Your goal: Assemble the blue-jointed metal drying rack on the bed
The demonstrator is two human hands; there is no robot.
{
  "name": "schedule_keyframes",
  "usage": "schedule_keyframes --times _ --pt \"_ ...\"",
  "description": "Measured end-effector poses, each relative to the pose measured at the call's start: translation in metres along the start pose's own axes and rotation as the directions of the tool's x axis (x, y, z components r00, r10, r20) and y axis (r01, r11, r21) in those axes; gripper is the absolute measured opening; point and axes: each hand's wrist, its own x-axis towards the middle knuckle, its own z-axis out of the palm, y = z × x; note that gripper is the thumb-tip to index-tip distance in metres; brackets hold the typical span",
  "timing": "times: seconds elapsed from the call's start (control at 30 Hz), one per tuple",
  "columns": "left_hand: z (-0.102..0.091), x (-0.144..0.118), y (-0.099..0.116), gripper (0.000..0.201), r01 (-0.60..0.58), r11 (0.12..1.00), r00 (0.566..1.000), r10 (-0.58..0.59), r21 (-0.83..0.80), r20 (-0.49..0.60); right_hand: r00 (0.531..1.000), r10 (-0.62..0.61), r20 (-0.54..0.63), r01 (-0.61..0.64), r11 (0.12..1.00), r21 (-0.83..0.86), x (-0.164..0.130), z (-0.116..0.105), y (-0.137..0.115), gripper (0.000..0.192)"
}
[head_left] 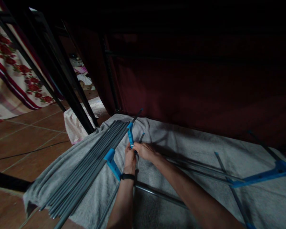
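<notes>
My left hand (130, 160) and my right hand (144, 150) meet over a grey towel (181, 140) spread on the floor. Both grip a thin grey rod (140, 138) where it joins a blue plastic connector (130, 134). A black band sits on my left wrist. To the left lies a bundle of several grey rods (90, 165) with a second blue connector (112, 163) on it. A longer rod (157, 192) runs beneath my forearms.
More grey rods and a blue plastic bar (262, 176) lie at the right of the towel. A dark red fabric wall (193, 79) stands behind. Black slanting frame legs (69, 92), a white cloth (73, 122) and a floral cloth (16, 70) are at the left on brown floor tiles.
</notes>
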Motion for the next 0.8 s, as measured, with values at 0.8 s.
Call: schedule_keyframes --times 0.8 --pt "0.0041 -0.0001 -0.0014 0.023 0.018 0.999 0.998 -0.020 -0.032 -0.059 0.999 0.042 -0.019 -0.042 0.999 -0.016 0.0027 -0.0001 -0.0005 0.040"
